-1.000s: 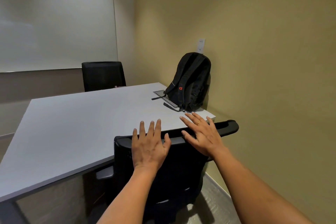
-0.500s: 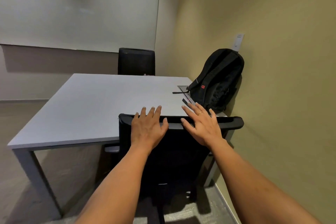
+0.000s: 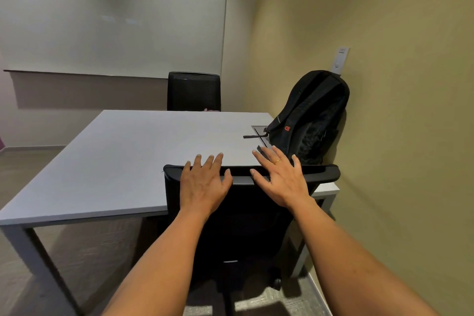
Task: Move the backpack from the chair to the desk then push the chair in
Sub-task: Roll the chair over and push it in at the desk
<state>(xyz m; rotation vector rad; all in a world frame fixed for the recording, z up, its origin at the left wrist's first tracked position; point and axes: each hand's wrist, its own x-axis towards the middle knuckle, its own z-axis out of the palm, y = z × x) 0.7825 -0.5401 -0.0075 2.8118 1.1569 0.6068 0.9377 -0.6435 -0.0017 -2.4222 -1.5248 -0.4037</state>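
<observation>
- Chair [image 3: 246, 226] at 6 o'clock, backrest upright and facing the camera, its top rail crossing the near edge of the counter [image 3: 128, 161] in the view; seat out of sight, one caster [image 3: 276, 283] showing on the floor.
- Left hand [image 3: 202, 185] laid flat on the top rail, fingers straight and slightly spread, grasping nothing.
- Right hand [image 3: 282, 182] flat on the same rail, further toward 3 o'clock, fingers splayed and released, a ring [image 3: 277, 161] on one finger.
- Only a narrow gap at 3 o'clock between the rail's right end and the yellow wall [image 3: 410, 136]; open floor at 9 o'clock, past the counter's near leg [image 3: 38, 264].
- Backpack [image 3: 313, 115] at 1 o'clock on the counter's right side, against the wall; standing on its base, long axis near vertical, top tipped toward 2 o'clock onto the wall.
- Loose strap [image 3: 252, 136] trailing from the backpack toward 9 o'clock, across a cable hatch [image 3: 259, 128] set in the top.
- Second black chair [image 3: 193, 91] at 12 o'clock beyond the counter's far edge, well apart from the hands.
- Whiteboard [image 3: 115, 20] at 11 o'clock on the back wall; small wall plate [image 3: 340, 60] just above the backpack.
</observation>
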